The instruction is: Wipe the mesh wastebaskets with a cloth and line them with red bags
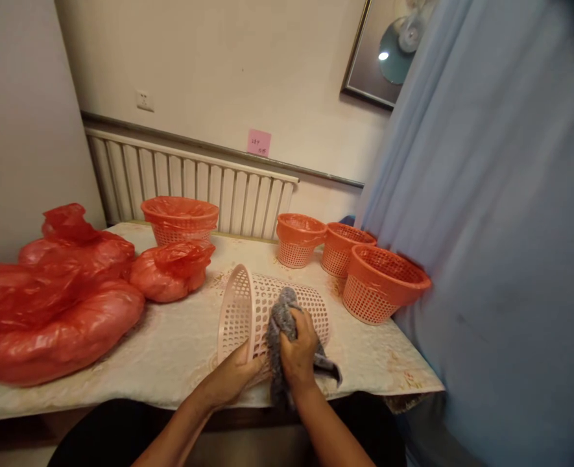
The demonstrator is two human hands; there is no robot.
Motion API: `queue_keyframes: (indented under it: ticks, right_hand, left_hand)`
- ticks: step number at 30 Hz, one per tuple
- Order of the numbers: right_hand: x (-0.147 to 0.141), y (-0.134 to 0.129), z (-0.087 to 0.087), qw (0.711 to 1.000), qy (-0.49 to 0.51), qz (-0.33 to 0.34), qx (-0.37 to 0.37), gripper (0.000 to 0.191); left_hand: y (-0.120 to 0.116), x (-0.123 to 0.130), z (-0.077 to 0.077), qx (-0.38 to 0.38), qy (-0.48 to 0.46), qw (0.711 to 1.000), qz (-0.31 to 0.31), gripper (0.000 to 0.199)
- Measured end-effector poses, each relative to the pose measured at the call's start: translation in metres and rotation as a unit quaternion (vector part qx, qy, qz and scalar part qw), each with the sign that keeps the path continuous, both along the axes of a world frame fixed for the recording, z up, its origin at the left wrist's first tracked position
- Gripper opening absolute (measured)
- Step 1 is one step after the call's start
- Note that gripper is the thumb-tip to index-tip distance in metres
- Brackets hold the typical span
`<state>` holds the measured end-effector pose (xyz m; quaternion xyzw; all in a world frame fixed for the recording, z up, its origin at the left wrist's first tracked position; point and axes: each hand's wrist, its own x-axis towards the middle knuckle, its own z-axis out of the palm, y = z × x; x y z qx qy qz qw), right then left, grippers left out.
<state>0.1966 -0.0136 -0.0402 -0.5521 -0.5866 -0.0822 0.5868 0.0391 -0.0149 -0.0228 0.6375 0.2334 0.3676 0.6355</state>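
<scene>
A pale pink plastic wastebasket [287, 292] with a wall full of holes lies on its side near the table's front edge, its mouth turned to the left. My left hand [235, 379] grips the rim at the lower side, part of its fingers hidden by the basket. In my right hand [299, 347] is a bunched grey cloth [281, 318], pressed against the basket's outer wall. A dark-edged end of the cloth hangs out to the right of that hand.
Several wastebaskets lined with red bags, such as the nearest one [371, 295], stand at the back and right. Full red plastic bags [58, 324] crowd the left of the table [170, 363]. A blue curtain [491, 227] borders the right; a radiator [189, 175] stands behind.
</scene>
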Motion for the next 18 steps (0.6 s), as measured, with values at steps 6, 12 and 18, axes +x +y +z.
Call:
queue_keyframes:
  ticks: [6,12,18]
  right_hand:
    - [-0.04,0.004,0.028,0.997,-0.007,0.067,0.027,0.044]
    - [-0.037,0.029,0.06,0.999,-0.007,0.049,-0.021,0.041]
    - [-0.034,0.024,0.058,0.998,-0.016,0.039,-0.042,0.042]
  left_hand:
    - [-0.005,-0.006,-0.018,0.05,0.057,0.996,0.04,0.041]
    - [-0.005,-0.009,-0.04,0.104,0.1,0.99,0.008,0.04]
    - [-0.011,-0.006,-0.037,0.074,0.092,0.993,0.02,0.042]
